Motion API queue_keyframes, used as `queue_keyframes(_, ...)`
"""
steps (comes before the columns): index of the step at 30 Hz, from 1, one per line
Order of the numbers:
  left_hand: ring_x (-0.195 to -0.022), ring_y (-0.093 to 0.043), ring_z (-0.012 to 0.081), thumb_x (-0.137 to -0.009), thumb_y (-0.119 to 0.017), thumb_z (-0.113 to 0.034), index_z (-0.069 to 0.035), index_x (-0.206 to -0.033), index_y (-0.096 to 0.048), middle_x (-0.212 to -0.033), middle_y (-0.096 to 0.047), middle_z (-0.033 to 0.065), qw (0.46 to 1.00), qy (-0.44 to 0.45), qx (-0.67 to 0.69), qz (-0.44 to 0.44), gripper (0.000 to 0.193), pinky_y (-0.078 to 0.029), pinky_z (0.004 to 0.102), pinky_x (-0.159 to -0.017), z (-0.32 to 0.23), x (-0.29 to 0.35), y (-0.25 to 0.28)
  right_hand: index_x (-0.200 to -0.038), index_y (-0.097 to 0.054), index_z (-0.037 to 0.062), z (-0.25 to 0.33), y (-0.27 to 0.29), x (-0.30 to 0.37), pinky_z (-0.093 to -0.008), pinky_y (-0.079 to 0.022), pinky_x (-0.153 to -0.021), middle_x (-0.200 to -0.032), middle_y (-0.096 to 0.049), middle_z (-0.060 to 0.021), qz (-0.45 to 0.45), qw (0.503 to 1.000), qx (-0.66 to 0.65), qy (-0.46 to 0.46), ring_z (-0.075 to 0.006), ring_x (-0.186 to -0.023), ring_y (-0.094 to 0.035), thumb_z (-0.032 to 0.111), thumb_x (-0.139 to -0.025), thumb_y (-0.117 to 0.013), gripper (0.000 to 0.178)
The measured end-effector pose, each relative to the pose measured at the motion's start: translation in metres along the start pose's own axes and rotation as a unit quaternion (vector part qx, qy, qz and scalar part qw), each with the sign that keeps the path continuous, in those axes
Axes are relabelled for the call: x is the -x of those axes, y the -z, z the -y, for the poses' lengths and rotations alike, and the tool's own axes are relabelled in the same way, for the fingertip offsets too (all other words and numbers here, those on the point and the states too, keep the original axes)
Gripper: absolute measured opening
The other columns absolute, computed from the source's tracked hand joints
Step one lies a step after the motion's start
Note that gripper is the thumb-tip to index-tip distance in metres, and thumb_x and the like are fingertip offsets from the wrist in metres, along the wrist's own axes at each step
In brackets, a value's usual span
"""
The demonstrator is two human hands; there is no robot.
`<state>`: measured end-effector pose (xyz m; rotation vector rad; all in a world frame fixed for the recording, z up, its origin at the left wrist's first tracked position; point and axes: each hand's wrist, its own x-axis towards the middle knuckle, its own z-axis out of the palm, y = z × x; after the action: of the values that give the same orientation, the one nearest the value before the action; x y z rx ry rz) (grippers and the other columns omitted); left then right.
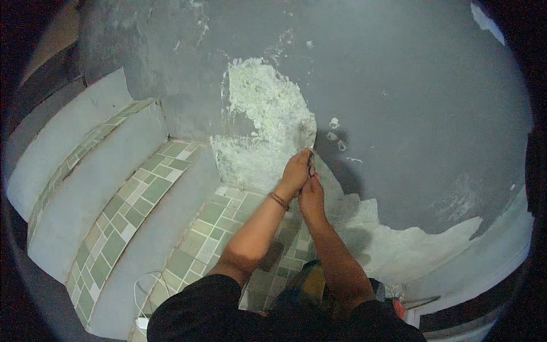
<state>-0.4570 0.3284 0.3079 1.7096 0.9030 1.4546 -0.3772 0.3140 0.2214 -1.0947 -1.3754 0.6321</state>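
My left hand [296,171] and my right hand [311,195] are close together in front of the wall, both closed around the dark handle of a scraper. The scraper's pale, smeared blade [307,132] points up, at the right edge of a rough whitish patch [265,91] where the grey paint is gone. Most of the handle is hidden by my fingers. Whether the blade edge touches the wall, I cannot tell. A beaded bracelet [278,200] circles my left wrist.
Tiled steps [117,219] with pale risers climb along the left. The grey painted wall [421,114] fills the rest, with small bare spots [336,137] right of the blade and a ragged bare strip [399,245] low down. A thin white cable [137,290] lies at the lower left.
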Motion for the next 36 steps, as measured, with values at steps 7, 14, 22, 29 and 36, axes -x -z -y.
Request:
queue_keyframes(7,-0.096,-0.063,0.0383,-0.105,-0.037,-0.032,0.005,-0.103,-0.061,-0.104,-0.066,0.0239,0.992,0.125,0.007,0.004,0.045,-0.047,0.0451,-0.086,-0.019,0.004,0.002,-0.139,-0.046,-0.0022,0.026,0.003,0.004,-0.0387,-0.043,-0.096,-0.131,-0.052,-0.0186,-0.007,1.000,0.018,-0.008,-0.0295,-0.114,-0.053,0.026,-0.108,-0.034,0.044)
queue_keyframes(14,-0.082,-0.059,0.0313,-0.107,-0.035,-0.029,0.004,-0.099,-0.060,-0.091,-0.063,0.0188,0.990,0.133,0.030,-0.022,0.042,-0.046,0.0416,-0.080,-0.030,0.003,-0.002,-0.149,-0.037,-0.0001,0.037,0.013,0.003,-0.0467,-0.035,-0.113,-0.149,-0.042,-0.0285,0.031,0.999,-0.006,-0.031,-0.0444,-0.136,-0.044,0.029,-0.107,-0.032,0.051)
queue_keyframes(22,-0.086,-0.062,0.0325,-0.109,-0.032,-0.033,0.005,-0.105,-0.063,-0.093,-0.065,0.0210,0.994,0.106,0.041,0.008,0.049,-0.048,0.0412,-0.084,-0.025,-0.003,0.005,-0.115,-0.058,-0.0032,0.014,0.000,-0.011,-0.0342,-0.047,-0.076,-0.096,-0.061,-0.0106,-0.025,1.000,0.007,0.012,-0.0186,-0.087,-0.059,0.025,-0.108,-0.037,0.036)
queue_keyframes(29,-0.096,-0.064,0.0389,-0.108,-0.031,-0.034,0.006,-0.114,-0.062,-0.102,-0.068,0.0246,0.995,0.100,-0.015,-0.003,0.051,-0.047,0.0421,-0.090,-0.031,-0.003,0.006,-0.122,-0.056,-0.0042,0.020,0.000,-0.010,-0.0360,-0.047,-0.076,-0.097,-0.060,-0.0114,-0.009,1.000,0.002,-0.019,-0.0203,-0.087,-0.060,0.025,-0.107,-0.037,0.037)
queue_keyframes(36,-0.080,-0.062,0.0289,-0.107,-0.036,-0.029,0.002,-0.101,-0.060,-0.083,-0.062,0.0171,0.967,0.130,0.219,0.000,0.039,-0.049,0.0404,-0.076,-0.020,-0.012,0.002,-0.123,-0.056,-0.0051,0.021,0.001,-0.013,-0.0330,-0.046,-0.073,-0.096,-0.061,-0.0083,-0.042,0.997,0.003,0.057,-0.0163,-0.082,-0.057,0.023,-0.106,-0.041,0.036)
